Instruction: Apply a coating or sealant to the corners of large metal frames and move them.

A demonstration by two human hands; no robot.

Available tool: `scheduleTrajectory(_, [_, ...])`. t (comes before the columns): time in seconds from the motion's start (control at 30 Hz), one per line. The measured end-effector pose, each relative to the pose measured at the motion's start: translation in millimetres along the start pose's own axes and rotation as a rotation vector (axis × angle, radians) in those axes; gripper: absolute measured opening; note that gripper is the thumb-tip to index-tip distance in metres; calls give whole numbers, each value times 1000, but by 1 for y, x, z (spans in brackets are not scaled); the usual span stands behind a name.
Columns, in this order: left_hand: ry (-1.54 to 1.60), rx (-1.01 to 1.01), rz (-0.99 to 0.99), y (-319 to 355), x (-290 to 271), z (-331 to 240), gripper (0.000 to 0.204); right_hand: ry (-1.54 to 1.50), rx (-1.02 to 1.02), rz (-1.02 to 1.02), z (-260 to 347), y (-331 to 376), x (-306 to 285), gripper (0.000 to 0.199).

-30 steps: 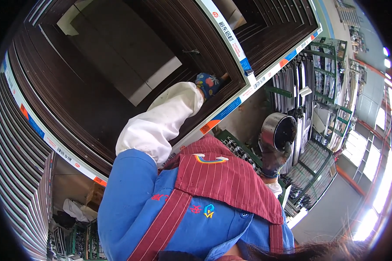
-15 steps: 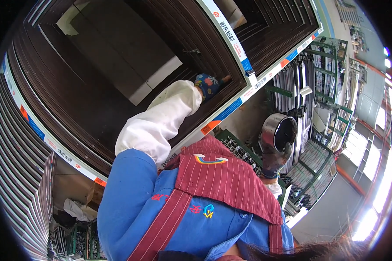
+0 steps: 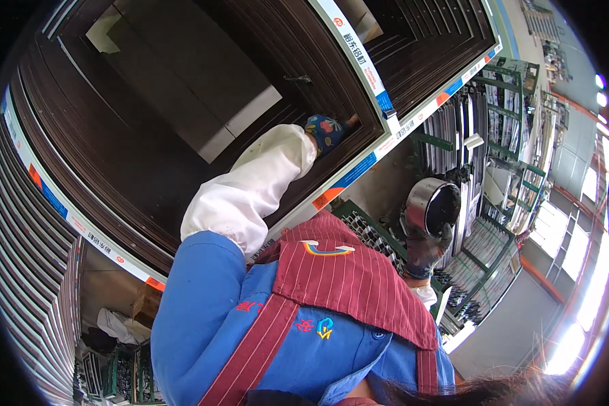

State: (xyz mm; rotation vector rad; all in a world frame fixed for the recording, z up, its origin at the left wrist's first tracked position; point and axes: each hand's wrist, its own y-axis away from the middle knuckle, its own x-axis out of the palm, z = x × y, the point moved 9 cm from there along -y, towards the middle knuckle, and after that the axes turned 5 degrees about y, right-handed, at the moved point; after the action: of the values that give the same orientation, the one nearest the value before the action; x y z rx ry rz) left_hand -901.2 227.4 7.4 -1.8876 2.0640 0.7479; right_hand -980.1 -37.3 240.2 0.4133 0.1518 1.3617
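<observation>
1. Dark brown, nested rectangular frames (image 3: 348,88) fill the far left and centre of the scene, their near edge faced with a white strip printed in blue and orange (image 3: 345,177).
2. The left hand (image 3: 326,133), in a dark blue fabric glove with flower shapes and bare fingertips, reaches over that edge to the frames' near right inner corner. Its fingertips appear to touch the dark surface; whether its grip is closed on anything, I cannot tell.
3. Very little changes over the last second: the left hand stays at the same corner, its fingertips shifting only slightly. That suggests attention remains on this one spot.
4. The right hand (image 3: 426,252), dark and partly blurred, is to the right of the burgundy striped apron (image 3: 355,277). Its grip appears curled around the lower part of a shiny silver cylindrical metal can (image 3: 421,203), which is tilted, its dark opening turned to the right.
5. The can stays well apart from the left hand, on the outer side of the white strip; green metal racks (image 3: 434,141) with long pale strips stand farther right.
</observation>
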Motion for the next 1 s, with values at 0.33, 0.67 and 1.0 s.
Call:
scheduleTrajectory(0.33, [-39, -33, 96, -17, 0, 13, 21, -133, 161, 240, 0, 5, 36, 56])
scheduleTrajectory(0.67, [-67, -54, 221, -6, 4, 43, 28, -215, 171, 426, 9, 10, 72, 54])
scheduleTrajectory(1.0, [-98, -64, 348, -25, 14, 55, 38, -124, 88, 200, 9, 1, 38, 51])
